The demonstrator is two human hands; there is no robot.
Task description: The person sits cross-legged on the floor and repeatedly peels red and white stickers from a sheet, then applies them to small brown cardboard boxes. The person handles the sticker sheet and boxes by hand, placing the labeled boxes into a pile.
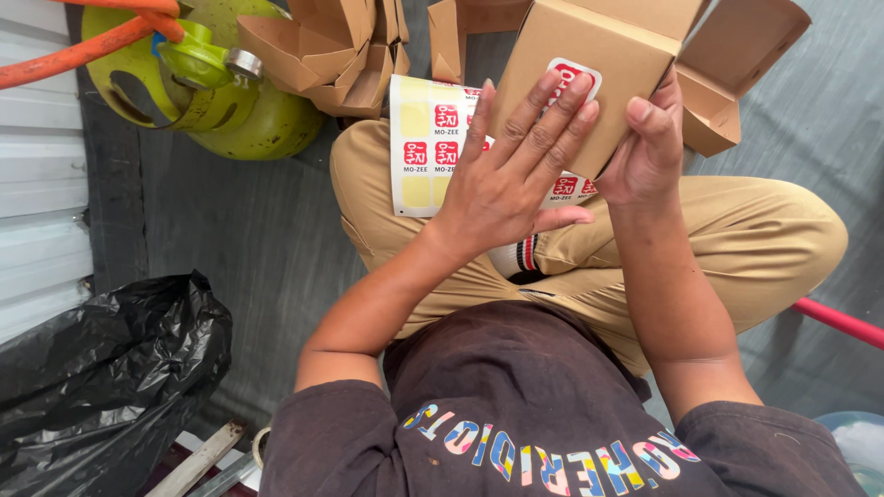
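Note:
A brown cardboard box (pixel 603 37) with an open lid is held over my lap. My left hand (pixel 516 166) lies flat on its near face, fingers spread, pressing beside a red and white sticker (pixel 573 75). My right hand (pixel 649 147) grips the box's right lower edge. Under the box, a sheet of red and white stickers (pixel 424 147) rests on my tan trousers, partly hidden by the box and my left hand.
A stack of folded brown boxes (pixel 341 46) lies ahead. A green gas cylinder (pixel 212 83) with an orange hose (pixel 83 46) stands at the upper left. A black plastic bag (pixel 101 368) sits at the lower left. A red bar (pixel 843 322) runs at the right.

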